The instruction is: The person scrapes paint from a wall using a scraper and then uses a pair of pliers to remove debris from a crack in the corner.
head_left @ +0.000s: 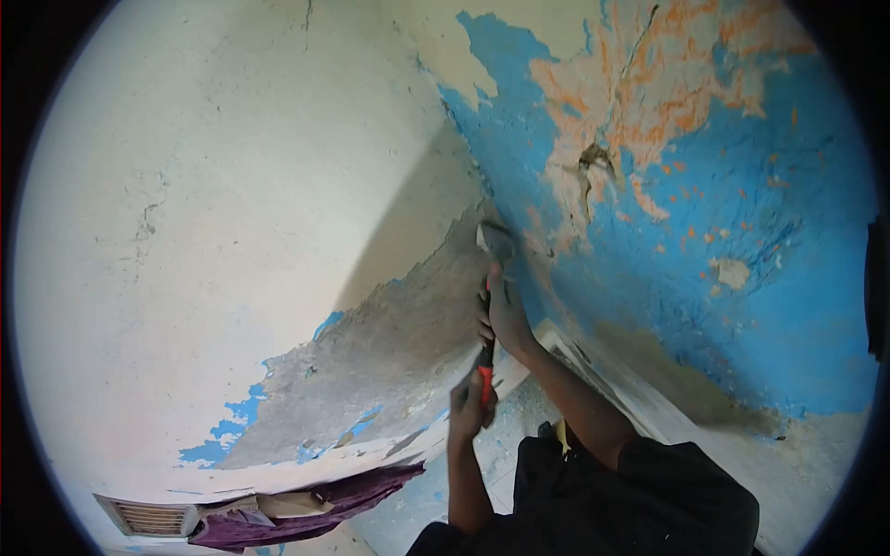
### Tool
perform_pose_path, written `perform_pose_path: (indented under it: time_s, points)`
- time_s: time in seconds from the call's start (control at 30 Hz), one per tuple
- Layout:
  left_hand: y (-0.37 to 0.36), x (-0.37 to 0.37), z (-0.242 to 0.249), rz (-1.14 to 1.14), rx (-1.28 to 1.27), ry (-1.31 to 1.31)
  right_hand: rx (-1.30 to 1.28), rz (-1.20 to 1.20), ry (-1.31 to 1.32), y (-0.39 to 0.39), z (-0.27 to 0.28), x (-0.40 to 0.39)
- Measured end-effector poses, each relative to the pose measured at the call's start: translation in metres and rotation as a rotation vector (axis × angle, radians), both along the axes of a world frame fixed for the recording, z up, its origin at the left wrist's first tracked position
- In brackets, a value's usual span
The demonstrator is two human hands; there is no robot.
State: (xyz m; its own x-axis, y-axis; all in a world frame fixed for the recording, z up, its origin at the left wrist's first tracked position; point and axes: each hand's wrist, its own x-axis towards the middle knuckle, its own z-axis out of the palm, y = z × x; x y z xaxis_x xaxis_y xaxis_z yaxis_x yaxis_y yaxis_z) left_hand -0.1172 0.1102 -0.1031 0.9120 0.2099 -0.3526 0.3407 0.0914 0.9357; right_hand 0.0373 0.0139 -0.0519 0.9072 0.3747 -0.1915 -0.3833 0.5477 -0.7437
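"One black top [640,505] was nearest; what came just beyond it?"

"The left hand [471,410], closed round the red end of the handle of a tool [489,354]. Farther along, the right hand [505,310] gripped the black part, one finger stretched towards the metal head [498,243]."

"So both were clamped on?"

"Both, one ahead of the other, with a stretch of handle showing between them."

"And where was the tool pointing?"

"Into the corner. Its head was right by the line where the two walls met, though I couldn't tell whether its edge touched the surface."

"How did the walls look?"

"The pale wall [232,185] on the left had a bare grey patch [399,338] beside the tool, with scraps of blue along its ragged border. The blue wall [788,278] on the right had peeled farther off to beige and orange, around a broken hole [596,159]."
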Motion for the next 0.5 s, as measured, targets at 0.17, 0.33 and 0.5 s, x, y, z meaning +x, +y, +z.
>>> perform_pose_path:
  time_s: [0.17,0.33,0.5]
  points:
    - [-0.002,-0.029,-0.008,0.052,-0.149,-0.012,0.039,0.092,0.037,0.012,-0.023,-0.021]
    - [-0.011,-0.076,-0.015,0.085,-0.259,0.123,0.114,0.098,0.269,0.022,-0.093,-0.061]
    - [-0.007,-0.093,-0.004,0.086,-0.287,0.128,0.099,-0.025,0.293,0.042,-0.102,-0.103]
